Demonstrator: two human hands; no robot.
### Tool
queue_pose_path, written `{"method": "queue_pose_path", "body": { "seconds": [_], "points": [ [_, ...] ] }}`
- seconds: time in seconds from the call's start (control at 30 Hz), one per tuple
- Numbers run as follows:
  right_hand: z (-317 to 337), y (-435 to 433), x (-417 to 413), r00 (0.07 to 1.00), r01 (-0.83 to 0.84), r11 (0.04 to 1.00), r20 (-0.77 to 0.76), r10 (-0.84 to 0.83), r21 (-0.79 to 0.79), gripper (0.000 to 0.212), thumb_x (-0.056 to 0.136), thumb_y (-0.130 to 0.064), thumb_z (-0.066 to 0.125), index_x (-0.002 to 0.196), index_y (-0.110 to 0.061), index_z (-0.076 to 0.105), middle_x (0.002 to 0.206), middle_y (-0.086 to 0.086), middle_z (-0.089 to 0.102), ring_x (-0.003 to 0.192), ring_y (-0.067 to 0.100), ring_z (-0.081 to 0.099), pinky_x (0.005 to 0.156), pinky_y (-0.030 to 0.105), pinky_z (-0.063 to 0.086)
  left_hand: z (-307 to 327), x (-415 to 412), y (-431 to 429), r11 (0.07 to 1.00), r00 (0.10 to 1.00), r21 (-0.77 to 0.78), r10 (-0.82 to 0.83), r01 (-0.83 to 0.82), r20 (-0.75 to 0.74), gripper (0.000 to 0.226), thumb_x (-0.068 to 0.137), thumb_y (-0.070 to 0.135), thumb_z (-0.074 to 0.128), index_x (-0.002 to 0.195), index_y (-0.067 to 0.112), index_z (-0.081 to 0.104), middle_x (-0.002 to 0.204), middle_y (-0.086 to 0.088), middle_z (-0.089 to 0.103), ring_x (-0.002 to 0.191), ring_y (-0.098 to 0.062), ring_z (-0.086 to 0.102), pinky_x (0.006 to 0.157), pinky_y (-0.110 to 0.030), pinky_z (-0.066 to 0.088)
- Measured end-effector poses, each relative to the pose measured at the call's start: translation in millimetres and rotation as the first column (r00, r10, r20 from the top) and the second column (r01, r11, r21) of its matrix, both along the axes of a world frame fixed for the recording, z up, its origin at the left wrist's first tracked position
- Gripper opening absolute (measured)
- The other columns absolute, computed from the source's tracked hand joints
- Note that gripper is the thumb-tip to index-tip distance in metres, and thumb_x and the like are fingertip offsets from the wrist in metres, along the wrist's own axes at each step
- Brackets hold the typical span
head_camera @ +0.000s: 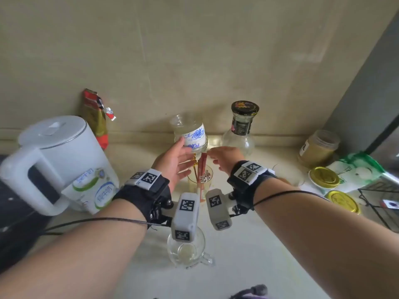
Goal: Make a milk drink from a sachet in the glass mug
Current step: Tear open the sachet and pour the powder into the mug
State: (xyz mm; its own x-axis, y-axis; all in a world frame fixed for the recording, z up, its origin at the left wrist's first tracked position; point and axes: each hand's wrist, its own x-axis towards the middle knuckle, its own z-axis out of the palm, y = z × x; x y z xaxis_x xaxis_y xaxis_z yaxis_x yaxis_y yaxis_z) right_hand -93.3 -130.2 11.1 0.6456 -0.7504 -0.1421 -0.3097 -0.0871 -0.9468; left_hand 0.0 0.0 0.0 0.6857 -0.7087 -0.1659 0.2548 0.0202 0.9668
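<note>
One kettle (58,152) stands at the worktop's (248,255) left edge, with one carton (92,190) touching it and one foil bag (95,117) against the wall behind. The left hand (174,160) is open with straight fingers, just beside a tumbler (199,183) at mid-worktop. The tumbler holds one gold spoon (195,167) and a red sachet (203,167); I cannot tell whether more sachets are in it. The right hand (224,158) reaches for the sachet's top end, but I cannot tell whether it is pinching it.

The sachet looks light, thin and easily creased, so it is best pinched near its top while the tumbler is steadied. The one mug (187,253) sits near the front edge, partly hidden below the wrists. It is glass, so probably fragile and slick, and best taken by its handle.

Behind the tumbler are one flowered jar (191,134) and one bottle (241,126). Two gold lids (323,176) lie at the right edge.
</note>
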Motion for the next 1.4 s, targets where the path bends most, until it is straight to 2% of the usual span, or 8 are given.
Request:
{"method": "queue_pose_path", "body": {
  "seconds": [0.17,0.4,0.6,0.7,0.77,0.87,1.2,1.4],
  "points": [
    [5,8,-2,0.999,-0.029,0.997,-0.04,0.026,-0.076,0.031,0.085,-0.021,0.062,0.113,-0.009,0.065,0.121,0.01,0.063,0.095,0.015,0.055,0.091,0.031,0.046,4,-2,8,0.998,0.998,-0.01,-0.059,0.058,-0.01,0.042,0.091,0.058,0.046,0.097,0.023,0.068,0.108,-0.002,0.07,0.092,-0.017,0.065,0.077,-0.03,0.048],
    [5,19,-4,0.998,-0.012,0.982,-0.058,0.001,-0.188,0.026,0.086,-0.019,0.061,0.11,-0.011,0.068,0.116,0.008,0.066,0.092,0.013,0.056,0.09,0.03,0.048,10,-5,19,0.995,0.995,-0.015,-0.096,0.096,-0.015,0.045,0.09,0.059,0.045,0.101,0.021,0.068,0.105,-0.001,0.071,0.086,-0.015,0.065,0.069,-0.027,0.048],
    [5,27,-10,0.997,-0.031,0.977,-0.07,0.017,-0.209,0.023,0.086,-0.013,0.061,0.108,-0.01,0.068,0.082,-0.008,0.06,0.077,0.006,0.055,0.072,0.019,0.047,8,-9,26,0.994,0.994,-0.021,-0.106,0.106,-0.012,0.042,0.091,0.056,0.046,0.102,0.022,0.068,0.104,-0.001,0.071,0.087,-0.015,0.065,0.072,-0.028,0.049],
    [4,31,-11,0.994,-0.015,0.954,-0.107,-0.018,-0.301,0.01,0.086,-0.019,0.062,0.092,-0.016,0.069,0.08,-0.006,0.062,0.075,0.009,0.056,0.076,0.026,0.051,5,-12,27,0.995,0.995,-0.031,-0.097,0.096,-0.019,0.038,0.091,0.053,0.049,0.101,0.021,0.068,0.103,-0.001,0.071,0.085,-0.016,0.065,0.072,-0.027,0.049],
    [4,34,-13,0.993,0.01,0.938,-0.108,-0.05,-0.346,0.007,0.085,-0.023,0.063,0.078,-0.023,0.065,0.073,-0.009,0.061,0.071,0.009,0.056,0.069,0.026,0.051,4,-14,27,0.996,0.997,-0.031,-0.081,0.08,-0.017,0.035,0.091,0.05,0.052,0.1,0.021,0.069,0.099,-0.001,0.072,0.085,-0.016,0.066,0.071,-0.028,0.049],
    [5,30,-19,0.998,0.047,0.946,-0.023,-0.058,-0.321,0.013,0.083,-0.023,0.066,0.072,-0.027,0.061,0.068,-0.013,0.059,0.062,0.002,0.054,0.055,0.015,0.043,2,-18,26,0.998,0.999,-0.034,-0.049,0.048,-0.007,0.028,0.091,0.043,0.057,0.097,0.02,0.07,0.094,-0.001,0.072,0.084,-0.017,0.066,0.071,-0.028,0.05],
    [7,20,-52,0.994,0.013,0.969,0.105,0.013,-0.247,0.007,0.086,-0.022,0.063,0.079,-0.023,0.061,0.077,-0.008,0.063,0.067,0.004,0.056,0.061,0.016,0.046,-10,-43,11,1.0,1.0,0.014,0.001,-0.001,-0.026,0.021,0.09,0.035,0.062,0.102,0.018,0.068,0.09,0.002,0.071,0.084,-0.016,0.067,0.069,-0.027,0.049],
    [1,15,-75,0.984,-0.016,0.985,0.174,0.046,-0.174,0.005,0.087,-0.019,0.061,0.083,-0.02,0.062,0.077,-0.008,0.065,0.068,0.006,0.057,0.058,0.012,0.045,-26,-69,5,0.999,0.999,0.029,0.027,-0.026,-0.031,0.003,0.09,0.022,0.064,0.09,0.021,0.066,0.086,0.002,0.07,0.085,-0.019,0.066,0.071,-0.029,0.048]
  ]
}}
